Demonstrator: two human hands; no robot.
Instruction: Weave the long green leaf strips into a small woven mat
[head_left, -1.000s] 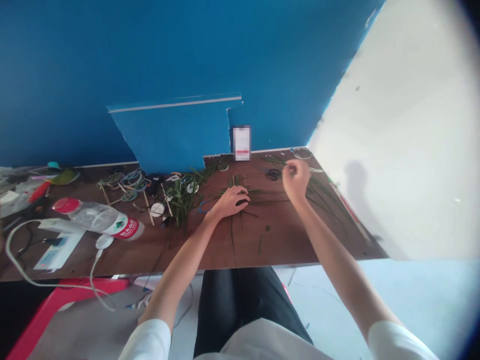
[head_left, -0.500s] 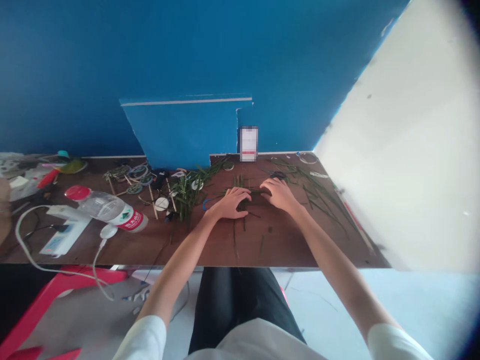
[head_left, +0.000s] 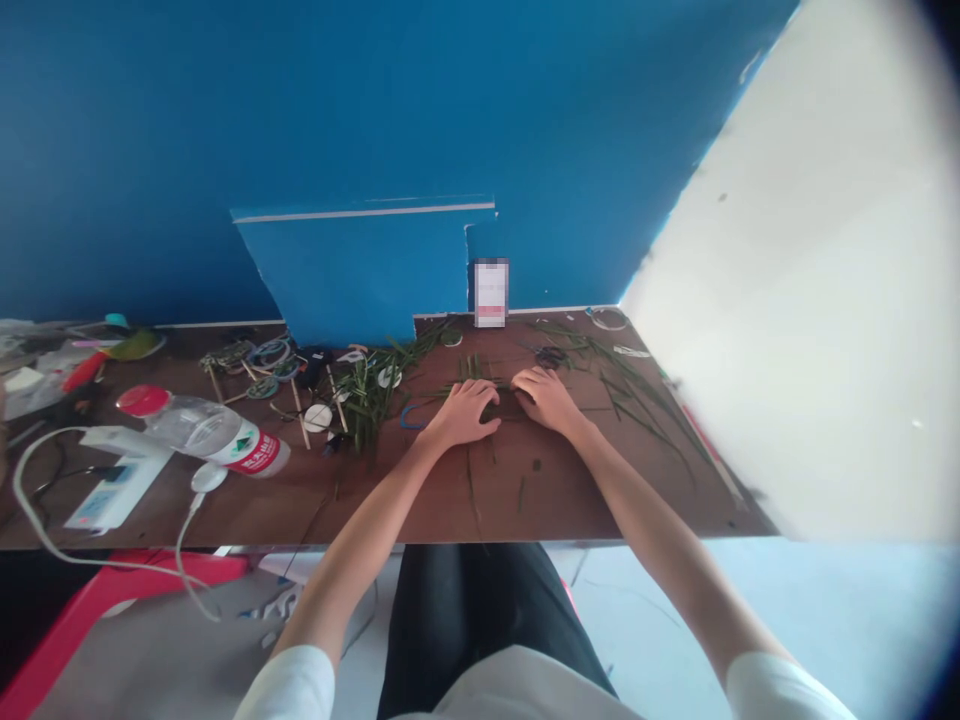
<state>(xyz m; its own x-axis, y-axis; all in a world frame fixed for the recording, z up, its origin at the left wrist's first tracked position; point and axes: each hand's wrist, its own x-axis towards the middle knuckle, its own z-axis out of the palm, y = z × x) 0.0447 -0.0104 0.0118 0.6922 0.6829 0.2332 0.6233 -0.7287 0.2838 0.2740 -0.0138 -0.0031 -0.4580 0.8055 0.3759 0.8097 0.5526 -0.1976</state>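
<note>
Several narrow green leaf strips [head_left: 470, 368] lie crossed on the brown table, partly hidden under my hands. My left hand [head_left: 465, 413] rests on their left side, fingers curved and thumb bent in towards them. Close by on the right, my right hand [head_left: 547, 400] has its fingers bent down and its thumb tucked under, gripping strip ends; the exact hold is hidden. Behind it lies a dark object [head_left: 552, 356] that looks like scissors. To the left of my left hand is a blue curved piece [head_left: 409, 417].
A heap of green strips [head_left: 365, 410] lies left, beside round woven pieces and sticks [head_left: 262, 386]. More loose strips [head_left: 651, 425] spread right. A water bottle [head_left: 199, 425] lies near a white power strip [head_left: 120, 490] with cables. A blurred upright rectangle [head_left: 491, 292] leans on the blue wall.
My right hand has moved slightly left, nearer my left hand, and its fingers are more bent. My left hand stays over the strips. The whole view has shifted a little.
</note>
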